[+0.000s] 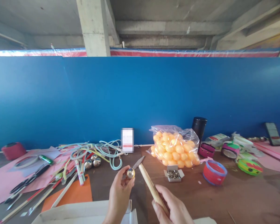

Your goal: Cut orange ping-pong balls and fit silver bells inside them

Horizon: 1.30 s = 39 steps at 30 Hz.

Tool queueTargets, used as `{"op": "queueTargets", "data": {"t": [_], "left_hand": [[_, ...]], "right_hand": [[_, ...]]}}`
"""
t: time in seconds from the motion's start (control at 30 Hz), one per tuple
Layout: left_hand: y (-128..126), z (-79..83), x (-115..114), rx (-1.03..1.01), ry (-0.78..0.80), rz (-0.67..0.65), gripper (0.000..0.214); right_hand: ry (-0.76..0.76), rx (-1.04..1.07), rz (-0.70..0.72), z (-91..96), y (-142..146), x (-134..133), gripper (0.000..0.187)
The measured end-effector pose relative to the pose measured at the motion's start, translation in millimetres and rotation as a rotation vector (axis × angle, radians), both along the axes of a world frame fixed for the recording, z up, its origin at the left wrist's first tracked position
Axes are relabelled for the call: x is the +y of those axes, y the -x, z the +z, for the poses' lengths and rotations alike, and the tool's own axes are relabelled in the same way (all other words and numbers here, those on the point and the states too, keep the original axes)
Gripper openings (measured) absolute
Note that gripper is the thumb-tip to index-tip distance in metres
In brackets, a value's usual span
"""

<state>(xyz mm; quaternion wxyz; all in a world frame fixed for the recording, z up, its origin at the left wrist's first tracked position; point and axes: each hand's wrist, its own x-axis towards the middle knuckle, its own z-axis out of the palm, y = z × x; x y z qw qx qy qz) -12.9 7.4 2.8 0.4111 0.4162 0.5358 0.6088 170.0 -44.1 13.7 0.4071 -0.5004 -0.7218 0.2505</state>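
Between the fingertips of my left hand (pixel 120 189) is a small shiny metal ball (pixel 130 173), silver with a golden edge. My right hand (pixel 171 205) is closed around a pale wooden stick (pixel 151 186), which slants up and left so that its top end sits just right of the ball. A pointed grey blade (pixel 138 162) shows between the ball and the stick's tip; its handle is hidden, and I cannot tell whether it is held or lies on the table. An open small box (pixel 174 174) of little metal pieces stands beyond my right hand.
A clear bag of orange balls (pixel 175 149) stands at the back, before a black cylinder (pixel 199 126). Left lie tangled skipping ropes (pixel 110 152), several shiny balls (pixel 96 162), scissors (pixel 29 179) and coloured paper (pixel 67 194). A red-blue tape roll (pixel 214 172) sits right; a white box (pixel 72 213) is in front.
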Motion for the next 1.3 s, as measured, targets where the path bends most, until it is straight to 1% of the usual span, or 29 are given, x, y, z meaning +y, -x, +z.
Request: {"op": "queueTargets", "data": {"t": [0.13,0.23,0.43,0.57,0.7,0.87,1.07,1.2,1.3], "left_hand": [[-0.3,2.7,-2.5,0.028,-0.006,-0.003,0.046],[0.6,1.9,-3.0,0.051,-0.004,-0.007,0.046],[-0.1,1.1,-1.5,0.024,-0.015,-0.005,0.047],[-0.8,2.6,-2.2,0.001,-0.007,0.008,0.047],[-0.1,1.8,-2.2,-0.003,-0.022,-0.012,0.049],[-1.2,2.9,-1.7,-0.011,-0.008,0.001,0.049],[-0.7,2.7,-1.7,0.02,-0.015,-0.006,0.049],[-0.8,1.2,-0.8,0.025,-0.008,-0.006,0.048],[-1.3,2.9,-1.4,0.019,-0.006,-0.016,0.049]], "right_hand": [[0.019,0.037,-0.025,1.2,0.4,-0.6,0.042],[0.032,0.051,-0.015,2.1,0.8,-1.9,0.044],[0.052,0.051,-0.014,3.4,0.9,-2.7,0.046],[0.026,0.017,-0.008,2.5,0.0,-1.2,0.042],[-0.015,-0.016,0.011,1.9,-0.8,-0.7,0.039],[0.029,0.025,-0.026,3.5,0.1,-2.0,0.041],[0.059,0.007,0.023,3.5,-0.2,-1.4,0.044],[0.082,0.016,-0.002,2.6,-1.3,-0.8,0.045],[0.077,0.014,0.0,2.4,-1.2,-0.9,0.044]]}}
